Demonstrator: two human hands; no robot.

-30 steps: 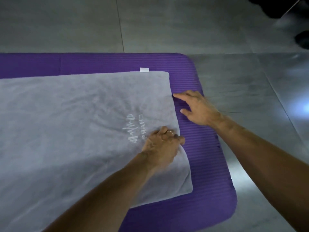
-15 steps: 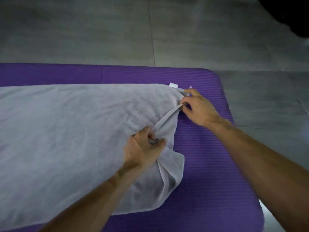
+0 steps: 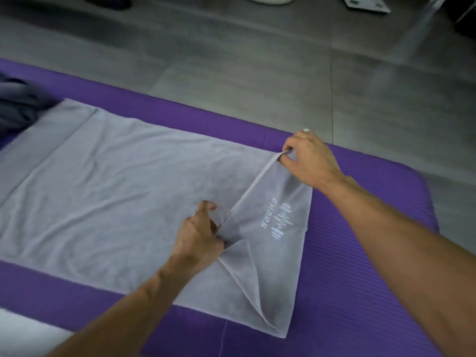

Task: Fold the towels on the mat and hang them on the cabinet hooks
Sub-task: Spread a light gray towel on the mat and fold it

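Observation:
A large grey towel [image 3: 116, 191] lies spread on the purple mat [image 3: 360, 253]. Its right end is lifted and turned over to the left, so white embroidered lettering shows on the flap. My right hand [image 3: 306, 161] pinches the far corner of that end, raised off the mat. My left hand [image 3: 198, 238] pinches the same edge nearer to me, at the middle of the towel's width. The edge runs taut between the two hands. The near right corner still lies flat on the mat.
A darker crumpled cloth [image 3: 18, 106] sits at the left end of the mat, partly on the towel. Grey tiled floor [image 3: 257, 73] surrounds the mat. Dark and white objects stand at the top edge of the view.
Both hands went from resting at the towel's right edge to pinching it. They have lifted that end and drawn it left, turning the flap over. The camera view has shifted.

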